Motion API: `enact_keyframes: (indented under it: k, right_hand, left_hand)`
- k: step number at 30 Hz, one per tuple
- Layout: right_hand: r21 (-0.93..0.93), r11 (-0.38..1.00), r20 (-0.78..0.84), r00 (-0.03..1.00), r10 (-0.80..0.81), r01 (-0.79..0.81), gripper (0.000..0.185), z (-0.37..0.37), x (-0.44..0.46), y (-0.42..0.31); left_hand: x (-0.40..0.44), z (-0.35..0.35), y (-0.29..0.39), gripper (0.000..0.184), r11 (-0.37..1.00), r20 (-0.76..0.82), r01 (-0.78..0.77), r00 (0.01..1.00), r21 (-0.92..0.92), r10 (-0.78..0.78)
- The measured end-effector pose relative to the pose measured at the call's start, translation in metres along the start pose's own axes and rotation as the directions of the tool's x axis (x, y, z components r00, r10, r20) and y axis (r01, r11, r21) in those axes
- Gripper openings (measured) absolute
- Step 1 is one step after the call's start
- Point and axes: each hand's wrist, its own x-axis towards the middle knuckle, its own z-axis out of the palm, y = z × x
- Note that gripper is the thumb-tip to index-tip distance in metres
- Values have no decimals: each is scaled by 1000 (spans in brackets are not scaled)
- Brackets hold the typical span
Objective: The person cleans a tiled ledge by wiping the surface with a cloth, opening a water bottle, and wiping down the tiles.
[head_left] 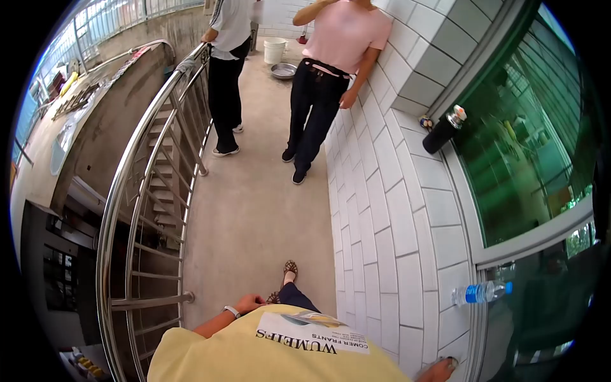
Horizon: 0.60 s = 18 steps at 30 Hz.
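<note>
My left hand (250,302), with a pale band on its wrist, is low at the front of my yellow shirt (254,350). Its fingertips are small and partly hidden, so their grip is unclear. At the bottom right edge, beside the white tiled wall, my right hand (439,370) has its fingers bent around something small and shiny that I cannot make out. Above it, a clear water bottle (482,293) with a blue cap lies on the window ledge. One of my feet (290,270) shows in a patterned shoe.
A metal railing (118,210) runs along the left, above stairs. Ahead on the walkway (261,210) are a person in pink (347,38) and a person in white (230,28). Beyond them are a white bucket (274,51) and basin (283,70). A black flask (442,132) occupies the right ledge.
</note>
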Motion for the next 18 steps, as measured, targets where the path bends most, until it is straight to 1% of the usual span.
enact_keyframes:
  k: [1,2,3,4,5,6,7,8,9,10,11,12,13,14,15,16,17,18]
  right_hand:
    - [-3,1000,-7,1000,15,-15,53,-11,-4,0]
    - [-112,994,-10,1000,7,-8,50,-44,-32,-49]
    - [-213,977,-7,1000,5,-6,48,-59,-51,-78]
    - [-201,979,-18,999,26,-29,48,-59,-52,-76]
    - [-231,973,-17,1000,-20,16,49,-59,-50,-74]
    - [-265,962,-10,998,-64,59,51,-61,-52,-73]
    - [-256,966,-23,999,-42,35,51,-64,-53,-77]
    - [-249,967,-14,999,-49,44,49,-71,-57,-88]
    - [-250,967,-1,998,-55,53,47,-78,-60,-93]
    - [-245,969,-12,999,-32,28,47,-78,-58,-95]
    - [-241,968,-9,997,-72,68,45,-73,-54,-95]
    - [-249,962,1,994,-113,110,43,-76,-55,-95]
    - [-253,963,-7,995,-95,90,43,-77,-54,-98]
    - [-267,956,42,993,-113,120,41,-86,-67,-98]
    - [-247,957,41,989,-146,151,38,-85,-57,-110]
    - [-238,962,8,990,-139,137,38,-82,-45,-113]
    - [-248,946,69,978,-199,210,37,-82,-56,-92]
    - [-220,933,70,959,-275,283,36,-72,-44,-98]
  left_hand:
    - [1,1,0,36,1000,31,-7,1000,-30,8]
    - [5,2,2,36,1000,37,-22,999,-16,22]
    - [7,-3,7,38,988,42,-75,997,138,70]
    - [9,-4,16,39,950,57,-130,991,285,118]
    - [11,-3,28,39,943,65,-153,988,297,140]
    - [8,-3,41,40,925,112,-172,984,338,141]
    - [9,-1,55,41,905,161,-193,977,378,141]
    - [10,4,67,43,901,171,-156,981,404,93]
    - [12,9,73,43,892,184,-168,978,420,98]
    - [20,16,80,43,871,214,-240,964,429,161]
    - [27,24,89,44,845,243,-310,945,436,221]
    - [20,31,106,44,841,254,-303,945,448,205]
    - [22,39,114,44,832,269,-314,940,456,207]
    - [9,38,109,43,872,285,-282,943,401,174]
    - [22,55,129,42,903,304,-296,931,313,200]
    - [30,73,149,40,919,330,-286,925,272,190]
    - [4,70,139,40,920,332,-256,931,296,152]
    - [12,83,154,40,896,331,-320,919,308,214]
